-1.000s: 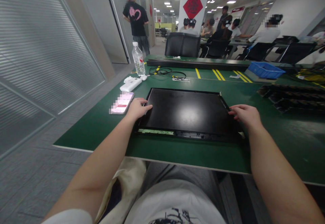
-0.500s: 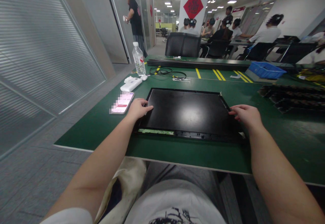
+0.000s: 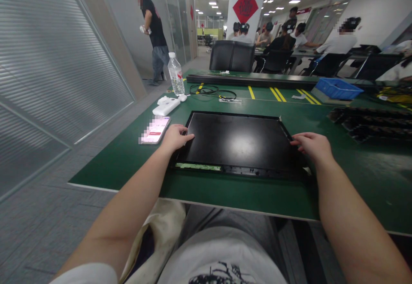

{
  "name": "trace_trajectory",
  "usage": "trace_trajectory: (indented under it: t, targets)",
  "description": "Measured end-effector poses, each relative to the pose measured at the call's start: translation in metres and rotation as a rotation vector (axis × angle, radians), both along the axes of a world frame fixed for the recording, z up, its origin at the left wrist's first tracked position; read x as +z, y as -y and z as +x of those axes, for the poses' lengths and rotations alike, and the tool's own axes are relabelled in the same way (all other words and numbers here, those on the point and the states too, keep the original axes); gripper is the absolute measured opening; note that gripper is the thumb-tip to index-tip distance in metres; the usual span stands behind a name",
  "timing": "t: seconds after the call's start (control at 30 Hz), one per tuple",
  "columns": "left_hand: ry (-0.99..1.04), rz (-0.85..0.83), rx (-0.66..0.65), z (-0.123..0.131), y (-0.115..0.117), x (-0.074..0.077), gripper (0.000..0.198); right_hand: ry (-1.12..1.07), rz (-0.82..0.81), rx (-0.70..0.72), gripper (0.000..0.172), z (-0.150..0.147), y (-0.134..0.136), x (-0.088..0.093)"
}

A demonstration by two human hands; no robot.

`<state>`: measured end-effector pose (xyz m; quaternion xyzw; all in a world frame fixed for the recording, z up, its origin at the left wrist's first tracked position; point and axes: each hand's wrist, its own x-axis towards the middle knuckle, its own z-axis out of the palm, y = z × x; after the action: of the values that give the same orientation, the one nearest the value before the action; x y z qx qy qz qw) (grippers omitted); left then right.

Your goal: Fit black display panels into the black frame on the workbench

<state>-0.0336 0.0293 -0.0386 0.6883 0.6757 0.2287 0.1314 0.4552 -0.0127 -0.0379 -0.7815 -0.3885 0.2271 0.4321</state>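
A black flat display panel (image 3: pixel 238 142) lies face up on the green table (image 3: pixel 244 196) in front of me. Along its near edge runs a narrow green circuit board (image 3: pixel 198 167). My left hand (image 3: pixel 175 138) grips the panel's left edge, thumb over the frame and fingers at the side. At the right edge my right hand (image 3: pixel 313 146) is closed on the frame, its fingertips partly hidden beside the rim. A phone (image 3: pixel 156 130) with a lit screen lies just left of my left hand.
Behind the phone sit a white device (image 3: pixel 166 105) and a water bottle (image 3: pixel 176 76). A black cable (image 3: pixel 210 91) lies beyond the panel. To the right are a blue bin (image 3: pixel 337 89) and dark stacked strips (image 3: pixel 373 123). A person (image 3: pixel 154 26) is at the far left; others sit farther back.
The person in the background has moved left, toward the glass wall. Both my hands and the panel have stayed in place.
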Motion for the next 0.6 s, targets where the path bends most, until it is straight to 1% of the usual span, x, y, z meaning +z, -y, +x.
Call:
trace_trajectory:
  t: [0.13, 0.27, 0.4, 0.47, 0.6]
  targets:
    - [-0.005, 0.004, -0.004, -0.0012, -0.001, -0.0006, 0.04, 0.01, -0.019, -0.001, 0.017, -0.0028, 0.0023, 0.0029]
    - [-0.003, 0.015, -0.002, -0.0013, -0.001, -0.0009, 0.036, 0.033, -0.012, 0.004, 0.017, -0.0015, 0.0024, 0.0021]
    - [0.034, 0.011, -0.053, 0.0035, 0.001, -0.0022, 0.035, 0.064, -0.051, 0.012, 0.016, -0.0009, 0.0022, 0.0029]
    - [0.03, 0.01, -0.075, 0.0063, 0.0028, -0.003, 0.041, 0.097, -0.067, 0.013, 0.016, -0.0021, 0.0029, 0.0043]
    - [0.0, -0.017, -0.11, 0.0062, 0.0063, -0.0016, 0.063, 0.193, -0.061, 0.037, 0.016, -0.0053, 0.0048, 0.0058]
